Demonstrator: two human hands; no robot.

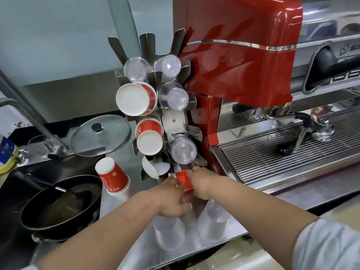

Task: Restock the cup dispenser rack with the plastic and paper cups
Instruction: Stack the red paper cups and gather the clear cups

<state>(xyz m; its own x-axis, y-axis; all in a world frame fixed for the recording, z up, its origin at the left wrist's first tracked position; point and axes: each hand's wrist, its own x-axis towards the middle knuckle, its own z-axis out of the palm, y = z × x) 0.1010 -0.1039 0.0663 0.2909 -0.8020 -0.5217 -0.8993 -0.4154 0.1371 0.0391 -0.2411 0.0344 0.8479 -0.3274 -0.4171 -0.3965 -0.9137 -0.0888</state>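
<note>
The steel cup dispenser rack (173, 121) stands on the counter beside a red espresso machine. Its slots hold clear plastic cups (183, 151) and red-and-white paper cups (150, 137). My left hand (173, 199) and my right hand (202, 180) both grip a small red paper cup stack (184, 181) at the rack's bottom right slot. A separate stack of red paper cups (114, 177) stands upside down on the counter to the left. Two stacks of clear plastic cups (169, 232) (213, 221) stand upside down just below my hands.
The red espresso machine (243, 61) with its drip grate (282, 152) fills the right side. A black frying pan (58, 207) sits in the sink at left, with a glass pot lid (100, 133) and a faucet (39, 121) behind it.
</note>
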